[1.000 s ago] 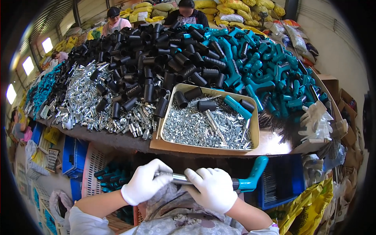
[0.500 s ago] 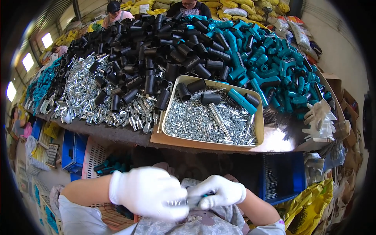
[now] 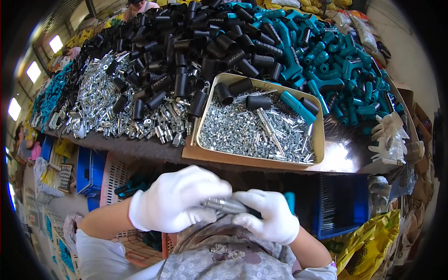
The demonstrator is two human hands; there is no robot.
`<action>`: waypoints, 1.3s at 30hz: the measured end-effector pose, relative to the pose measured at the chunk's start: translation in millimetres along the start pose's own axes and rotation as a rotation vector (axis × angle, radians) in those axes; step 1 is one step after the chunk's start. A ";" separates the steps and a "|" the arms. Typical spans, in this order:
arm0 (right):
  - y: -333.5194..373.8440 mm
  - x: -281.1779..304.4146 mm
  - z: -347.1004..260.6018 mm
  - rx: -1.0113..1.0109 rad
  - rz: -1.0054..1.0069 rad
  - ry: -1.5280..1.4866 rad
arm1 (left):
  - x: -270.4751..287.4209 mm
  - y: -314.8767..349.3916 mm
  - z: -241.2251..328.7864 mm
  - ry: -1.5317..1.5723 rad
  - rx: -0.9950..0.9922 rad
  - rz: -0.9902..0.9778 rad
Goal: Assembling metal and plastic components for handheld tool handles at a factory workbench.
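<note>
My left hand (image 3: 179,200), in a white glove, curls its fingers and thumb around the end of a silver metal cylinder (image 3: 226,205); motion blurs it slightly. My right hand (image 3: 270,217), also white-gloved, closes around the cylinder's other end and a teal handle (image 3: 290,201), part of which shows behind the fingers. The cylinder and handle look like one tool, though the join is hidden. Both hands are above my lap, just short of the table edge. Beyond them a cream tray (image 3: 319,140) holds small metal pieces, black sleeves and a teal handle.
Black sleeves (image 3: 182,51) and teal handles (image 3: 326,60) are heaped on the table. Silver fittings (image 3: 102,100) pile at left. White gloves (image 3: 389,135) lie at the right edge. Below are a blue bin (image 3: 350,210), a pink basket (image 3: 114,179) and a yellow sack (image 3: 368,242).
Both hands have risen toward the table edge, and the left hand's fingers have opened somewhat around the metal cylinder, exposing more of it. The view has tilted down slightly.
</note>
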State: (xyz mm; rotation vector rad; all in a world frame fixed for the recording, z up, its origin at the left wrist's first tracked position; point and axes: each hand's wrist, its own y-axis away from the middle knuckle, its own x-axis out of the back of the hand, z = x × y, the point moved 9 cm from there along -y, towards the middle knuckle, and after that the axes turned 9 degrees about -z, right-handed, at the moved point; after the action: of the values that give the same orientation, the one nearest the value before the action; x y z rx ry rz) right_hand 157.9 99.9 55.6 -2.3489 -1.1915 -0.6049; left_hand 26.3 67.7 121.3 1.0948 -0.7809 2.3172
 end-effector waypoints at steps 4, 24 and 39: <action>-16.8 -6.6 -4.4 -0.115 0.189 0.476 | -25.5 9.1 -23.5 1.019 0.097 0.545; -54.7 -61.7 44.2 -0.277 0.152 0.402 | -51.3 39.8 -105.4 1.443 0.275 1.114; -16.2 -59.0 57.2 -0.455 0.122 -0.240 | 116.1 355.6 -332.9 0.869 0.494 2.002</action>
State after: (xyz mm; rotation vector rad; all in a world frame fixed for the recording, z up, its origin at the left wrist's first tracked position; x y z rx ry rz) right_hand 123.5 103.0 -20.7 -2.9236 -1.0840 -0.6160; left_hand -438.0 45.0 -64.8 -1.5786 -1.0250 3.8927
